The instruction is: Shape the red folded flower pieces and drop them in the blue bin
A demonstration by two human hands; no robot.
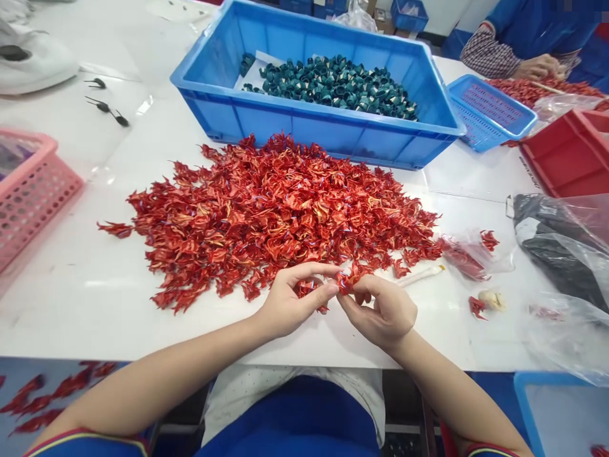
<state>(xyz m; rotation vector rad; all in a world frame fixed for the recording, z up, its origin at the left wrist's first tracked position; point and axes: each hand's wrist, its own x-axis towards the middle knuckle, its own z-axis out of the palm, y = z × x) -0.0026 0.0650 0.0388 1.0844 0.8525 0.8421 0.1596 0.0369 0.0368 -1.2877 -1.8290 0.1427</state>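
My left hand (297,298) and my right hand (378,308) meet over the near edge of a big heap of small red pointed pieces (276,209). Between the fingertips of both hands is one small red piece (346,281), pinched from each side. Both hands are closed, with thumbs and forefingers pressed together. More red bits show beneath my left palm; whether that hand holds them or they lie on the table I cannot tell. A white stick-like tool with a yellowish tip (423,275) lies just right of my right hand.
Behind the heap stands a large blue bin (314,120) of dark green pieces (333,82). A pink basket (33,184) is at left; a blue basket (492,111), red crate (571,152) and plastic bags (566,247) are at right. Another person's hands (540,66) work at the far right.
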